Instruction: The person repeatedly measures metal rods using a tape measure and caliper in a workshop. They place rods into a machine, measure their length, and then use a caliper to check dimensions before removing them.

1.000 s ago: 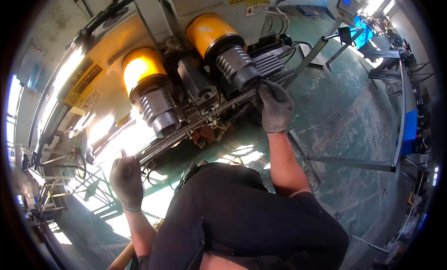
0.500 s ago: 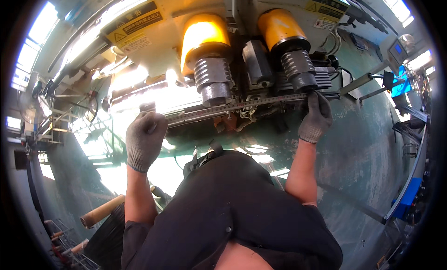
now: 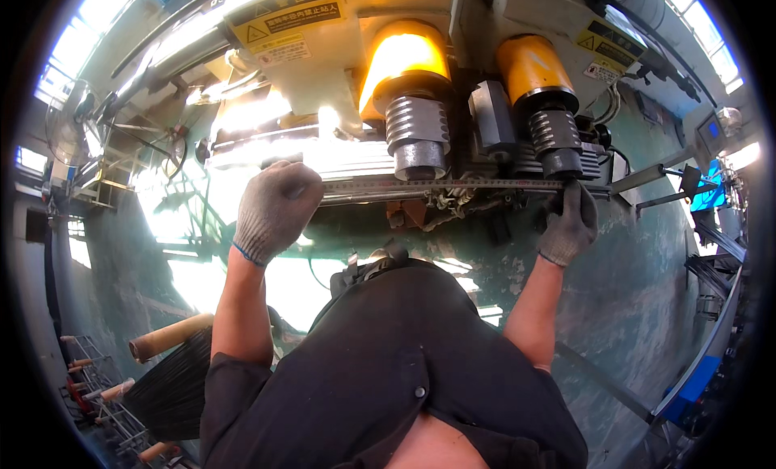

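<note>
A tape measure stretches almost level between my two gloved hands, in front of two machine heads. My left hand, in a grey knit glove, is closed around its left end; a bit of something dark pokes out above the knuckles, and the rest is hidden by the glove. At the other end my right hand, gloved too, pinches the tape just below the right ribbed metal nozzle. The left ribbed nozzle stands behind the tape's middle, its lower end close to it.
Above the nozzles sit a left yellow cylinder and a right yellow cylinder. Between them hangs a grey metal block. A cardboard roll lies at lower left beside dark film. A metal frame with a blue box stands at right.
The machine has shifted rightward in view as the head turned. The tape, slanted before, now runs nearly level, and my left hand is nearer the machine. Both hands keep their hold.
</note>
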Motion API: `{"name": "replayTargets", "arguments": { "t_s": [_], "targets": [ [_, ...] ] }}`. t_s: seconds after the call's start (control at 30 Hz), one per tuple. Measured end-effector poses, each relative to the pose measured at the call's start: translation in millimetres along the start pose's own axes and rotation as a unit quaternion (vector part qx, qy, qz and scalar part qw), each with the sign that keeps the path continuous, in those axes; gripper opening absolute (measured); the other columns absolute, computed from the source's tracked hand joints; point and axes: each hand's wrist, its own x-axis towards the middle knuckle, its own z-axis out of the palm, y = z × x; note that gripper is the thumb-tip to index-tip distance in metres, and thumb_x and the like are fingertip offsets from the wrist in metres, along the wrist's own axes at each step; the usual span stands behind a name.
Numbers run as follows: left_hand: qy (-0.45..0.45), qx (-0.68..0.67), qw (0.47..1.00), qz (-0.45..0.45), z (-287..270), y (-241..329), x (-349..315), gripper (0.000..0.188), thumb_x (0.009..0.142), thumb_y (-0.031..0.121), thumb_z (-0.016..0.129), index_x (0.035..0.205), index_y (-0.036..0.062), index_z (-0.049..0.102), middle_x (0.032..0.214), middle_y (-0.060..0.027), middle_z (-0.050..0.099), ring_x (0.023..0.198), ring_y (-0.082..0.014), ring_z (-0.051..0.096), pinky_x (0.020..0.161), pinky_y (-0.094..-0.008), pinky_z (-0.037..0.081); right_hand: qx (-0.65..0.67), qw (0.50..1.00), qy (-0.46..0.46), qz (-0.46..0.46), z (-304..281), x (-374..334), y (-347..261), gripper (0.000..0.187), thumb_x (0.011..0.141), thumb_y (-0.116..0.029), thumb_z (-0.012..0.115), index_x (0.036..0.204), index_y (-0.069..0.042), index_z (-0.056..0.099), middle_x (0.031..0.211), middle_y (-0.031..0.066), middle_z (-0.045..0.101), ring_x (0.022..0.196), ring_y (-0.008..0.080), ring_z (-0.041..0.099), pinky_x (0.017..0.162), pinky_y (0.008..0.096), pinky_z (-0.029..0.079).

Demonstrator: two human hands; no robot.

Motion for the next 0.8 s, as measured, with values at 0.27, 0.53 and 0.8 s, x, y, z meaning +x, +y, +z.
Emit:
{"name": "replayTargets", "arguments": {
  "t_s": [0.27, 0.53, 0.8],
  "targets": [
    [-0.018, -0.016, 0.999, -0.028, -0.6, -2.7, -0.7, 0.009, 0.098, 0.015, 0.08, 0.1, 0.0073, 0.084, 0.094, -0.0139, 0.079, 0.091, -0.0323, 0.078, 0.086, -0.0431, 0.061, 0.01, 1.0, 0.006, 0.007, -1.7, 0.8, 3.8, 0.024, 0.108, -0.014, 0.084, 0.116, 0.008, 0.083, 0.097, 0.0077, 0.08, 0.073, 0.0124, 0.066, 0.066, 0.0294, 0.054],
    [-0.015, -0.001, 0.999, -0.032, 5.7, -1.4, -4.4, 0.007, 0.096, 0.016, 0.08, 0.098, 0.0114, 0.084, 0.092, -0.0134, 0.076, 0.087, -0.0353, 0.075, 0.082, -0.0472, 0.06, 0.017, 0.999, 0.017, 0.021, 1.6, -2.8, 1.1, 0.025, 0.108, -0.015, 0.085, 0.118, 0.009, 0.082, 0.1, 0.0084, 0.081, 0.073, 0.0131, 0.068, 0.067, 0.0292, 0.055],
    [-0.006, -0.011, 1.0, -0.023, 3.0, 2.6, -2.7, 0.006, 0.094, 0.015, 0.08, 0.095, 0.011, 0.084, 0.092, -0.0132, 0.076, 0.087, -0.0349, 0.076, 0.082, -0.0459, 0.06, 0.02, 1.0, 0.015, 0.009, 3.5, -4.6, -1.5, 0.025, 0.108, -0.015, 0.085, 0.118, 0.009, 0.082, 0.1, 0.0086, 0.081, 0.073, 0.0135, 0.068, 0.067, 0.0297, 0.055]
  ]
}}
